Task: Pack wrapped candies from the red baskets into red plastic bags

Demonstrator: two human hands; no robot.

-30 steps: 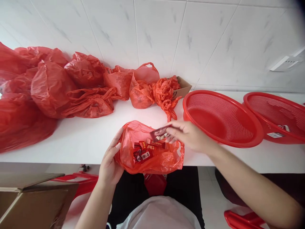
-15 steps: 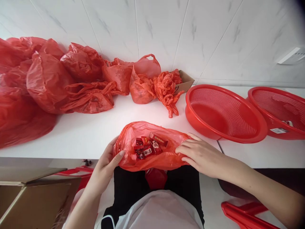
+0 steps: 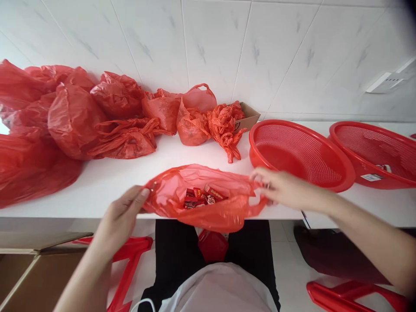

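A red plastic bag (image 3: 211, 219) lies with its mouth spread at the table's front edge, part of it hanging over. Inside it several small red packets (image 3: 203, 197) are heaped. My left hand (image 3: 125, 212) pinches the bag's left end between thumb and fingers. At the opposite end, my right hand (image 3: 276, 188) has its fingers closed on the bag's handle loop; the fingers are somewhat smeared by motion.
Several filled red bags (image 3: 76, 125) crowd the left and back of the white table (image 3: 130, 173). Behind the knotted bags stands a small cardboard box (image 3: 250, 117). Two red perforated baskets (image 3: 300, 151) sit at right. An open carton (image 3: 42, 277) is at lower left.
Both my hands have moved outward, stretching the bag wider and flatter. My right hand has shifted from the bag's side to its handle end.
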